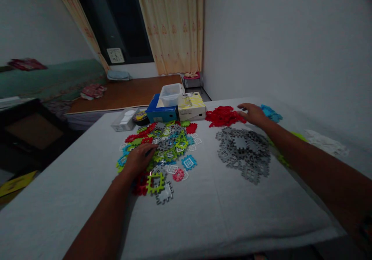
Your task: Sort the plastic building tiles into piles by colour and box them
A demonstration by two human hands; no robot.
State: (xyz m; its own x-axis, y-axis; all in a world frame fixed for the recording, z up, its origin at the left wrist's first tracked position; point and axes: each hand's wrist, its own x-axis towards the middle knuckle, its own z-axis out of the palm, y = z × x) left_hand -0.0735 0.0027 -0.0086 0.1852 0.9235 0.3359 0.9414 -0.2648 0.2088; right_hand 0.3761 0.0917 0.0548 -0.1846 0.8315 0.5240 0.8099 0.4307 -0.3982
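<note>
My left hand (139, 158) rests on a mixed pile of plastic interlocking building pieces (165, 145) in green, red, blue, grey and white. Its fingers reach into the pile, somewhat apart, and I make out nothing held in them. Over the right edge of a heap of red pieces (222, 116) is my right hand (252, 114), its fingers apart with nothing visible between them. A heap of grey pieces (244, 149) lies nearer, below that hand. At the near side of the mixed pile are a green square frame piece (155, 178) and a pink gear-like piece (178, 174).
Blue pieces (271, 113), green pieces (298, 136) and white pieces (328, 142) lie along the right, by the wall. A blue box (161, 113), a white-yellow box (192, 107), a clear tub (172, 93) and a round black container (141, 118) stand at the back of the cloth-covered table (197, 217).
</note>
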